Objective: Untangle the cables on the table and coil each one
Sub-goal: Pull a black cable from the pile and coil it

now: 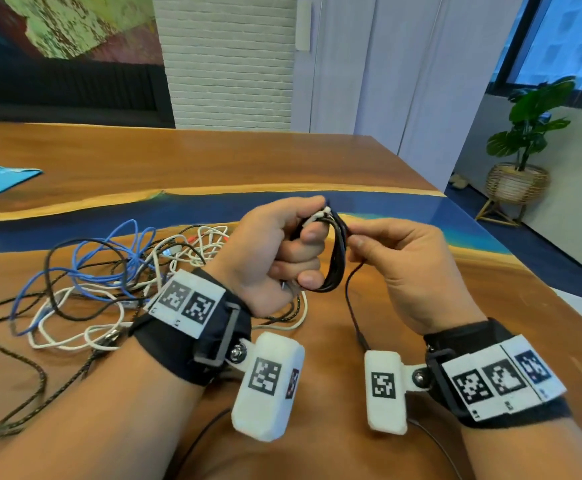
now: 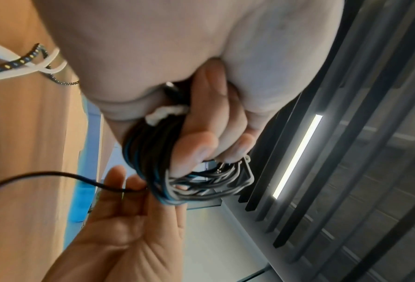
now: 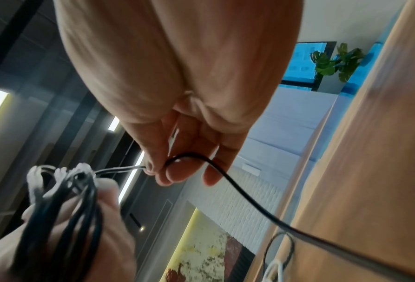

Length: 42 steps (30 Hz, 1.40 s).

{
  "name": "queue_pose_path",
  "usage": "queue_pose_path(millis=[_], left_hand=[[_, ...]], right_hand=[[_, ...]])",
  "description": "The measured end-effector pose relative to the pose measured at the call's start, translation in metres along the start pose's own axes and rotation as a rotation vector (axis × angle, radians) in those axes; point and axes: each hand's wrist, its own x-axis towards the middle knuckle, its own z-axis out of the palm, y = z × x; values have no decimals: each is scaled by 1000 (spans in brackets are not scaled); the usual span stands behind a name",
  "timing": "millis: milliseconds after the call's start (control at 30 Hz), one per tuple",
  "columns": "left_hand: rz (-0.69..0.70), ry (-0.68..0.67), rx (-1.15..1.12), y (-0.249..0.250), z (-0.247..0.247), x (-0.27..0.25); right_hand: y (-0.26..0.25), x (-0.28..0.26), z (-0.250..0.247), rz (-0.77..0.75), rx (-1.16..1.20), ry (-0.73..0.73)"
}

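Head view: left hand [image 1: 275,251] fingers curled round black coil [image 1: 338,254], right hand [image 1: 400,268] pinching its loose end; tangle [image 1: 109,282] (unseen by right wrist view) near table's [image 1: 213,161] left edge.

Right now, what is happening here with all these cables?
A person is coiling a black cable. The left hand grips the coil above the table, and the right hand pinches its loose end. A tangle of blue, white and black cables lies on the table, not yet sorted.
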Motion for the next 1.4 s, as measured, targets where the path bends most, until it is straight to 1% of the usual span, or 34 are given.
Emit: queue_pose_path(millis=[133,333,400,467,600,733,833,933,1100,1200,1400], left_hand=[[14,56,-22,-7,3,4],[58,245,59,-12,-5,15],[61,287,83,-12,-8,15],[58,315,111,-12,-10,16],[67,376,192,-12,-13,17],[61,376,298,-17,-9,19],[62,357,332,-20,-5,20],[53,333,259,-18,-5,19],[46,284,165,-15,-8,15],[68,246,232,-15,-7,13],[42,243,296,-17,-5,15]], right_hand=[[10,-5,18,127,129,-3],[18,-8,26,337,282,-50],[15,-9,27,358,315,-55],[13,-10,28,344,325,-47],[9,-11,28,310,254,-41],[8,-10,31,291,183,1],[6,-8,27,306,276,-3],[3,-7,23,311,371,-32],[1,-6,21,288,375,-72],[2,-5,17,291,382,-102],[3,-5,9,311,337,-193]])
